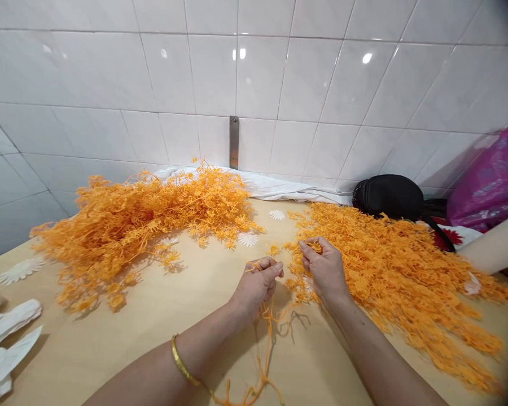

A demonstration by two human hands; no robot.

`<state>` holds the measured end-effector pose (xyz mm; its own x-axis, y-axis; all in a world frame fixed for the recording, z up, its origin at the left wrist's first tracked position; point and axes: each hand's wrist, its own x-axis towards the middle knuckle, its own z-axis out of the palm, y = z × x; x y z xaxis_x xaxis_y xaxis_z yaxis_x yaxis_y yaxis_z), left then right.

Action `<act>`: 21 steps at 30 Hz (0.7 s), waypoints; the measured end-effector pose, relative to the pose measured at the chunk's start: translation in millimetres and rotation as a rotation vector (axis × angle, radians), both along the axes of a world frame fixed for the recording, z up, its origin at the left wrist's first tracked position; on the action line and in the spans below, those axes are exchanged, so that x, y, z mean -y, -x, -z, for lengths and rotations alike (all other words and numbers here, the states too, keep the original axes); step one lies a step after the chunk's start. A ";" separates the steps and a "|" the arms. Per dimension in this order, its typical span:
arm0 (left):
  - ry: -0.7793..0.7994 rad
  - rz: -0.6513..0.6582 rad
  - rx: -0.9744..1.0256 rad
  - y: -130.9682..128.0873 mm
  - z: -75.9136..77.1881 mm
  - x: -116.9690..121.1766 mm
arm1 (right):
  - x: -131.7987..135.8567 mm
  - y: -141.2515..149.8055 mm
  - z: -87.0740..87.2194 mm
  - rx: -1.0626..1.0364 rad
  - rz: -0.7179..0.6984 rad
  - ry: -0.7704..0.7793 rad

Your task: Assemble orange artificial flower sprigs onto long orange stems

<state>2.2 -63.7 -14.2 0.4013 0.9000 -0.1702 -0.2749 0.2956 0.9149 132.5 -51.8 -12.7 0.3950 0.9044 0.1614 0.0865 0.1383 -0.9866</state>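
My left hand [256,285] is closed in a pinch around an orange artificial flower sprig. Below that hand hang the sprig's thin branched stems [266,361], reaching toward the bottom edge. My right hand [327,272] is also closed, with orange strands of artificial flower [315,247] between thumb and fingers. Whether these belong to the same sprig I cannot tell. Close beside the right hand spreads a large pile of orange artificial flowers [406,270]. A second, taller heap of orange flowers [152,214] lies at the back left.
White daisy-shaped pieces [276,215] dot the pale tabletop [186,304]. White gloves or cloths [8,327] rest at the left edge. A black pouch [388,197], a purple bag [489,177] and a pale roll [493,242] stand at the right, before the tiled wall [262,73].
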 end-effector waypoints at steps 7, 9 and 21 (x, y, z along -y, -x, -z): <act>-0.005 0.029 0.020 11.1 0.0 3.9 | -5.1 -39.6 -10.8 -0.172 0.371 -0.064; 0.005 0.046 0.023 14.5 1.0 3.5 | -5.4 -52.8 -15.6 -0.196 0.456 -0.066; 0.060 0.163 -0.057 16.6 2.1 -1.3 | 5.3 -52.6 -13.1 1.093 0.588 0.011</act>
<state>-14.4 -62.4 -16.4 0.5294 0.8112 -0.2486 -0.1666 0.3867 0.9071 185.1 -57.2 0.4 0.4039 0.6390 0.6546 0.9100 -0.2072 -0.3592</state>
